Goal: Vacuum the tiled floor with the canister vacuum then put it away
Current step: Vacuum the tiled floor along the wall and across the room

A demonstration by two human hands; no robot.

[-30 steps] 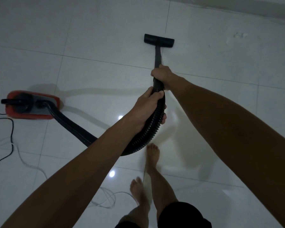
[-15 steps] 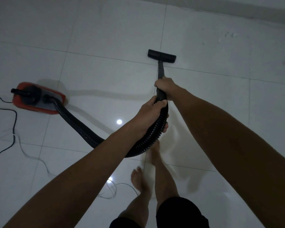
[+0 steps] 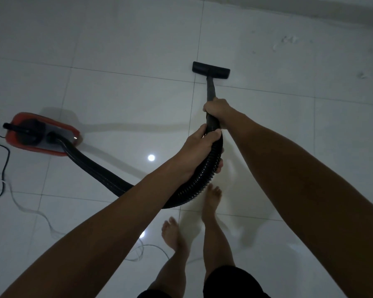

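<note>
Mid-vacuuming: right hand (image 3: 216, 108) gripping wand (image 3: 211, 89), left hand (image 3: 202, 147) gripping hose (image 3: 205, 175), floor nozzle (image 3: 211, 70) at twelve o'clock. Next, probably another stroke.

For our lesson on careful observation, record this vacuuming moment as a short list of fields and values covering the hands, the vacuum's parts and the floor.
left hand: grips the ribbed hose just below the wand
right hand: grips the wand above the left hand
floor nozzle: flat on the tiled floor, across a grout line
canister: red, on the floor to the person's left, hose attached
black cord: trails from the canister's far end
bare feet: standing behind the hose loop
</note>
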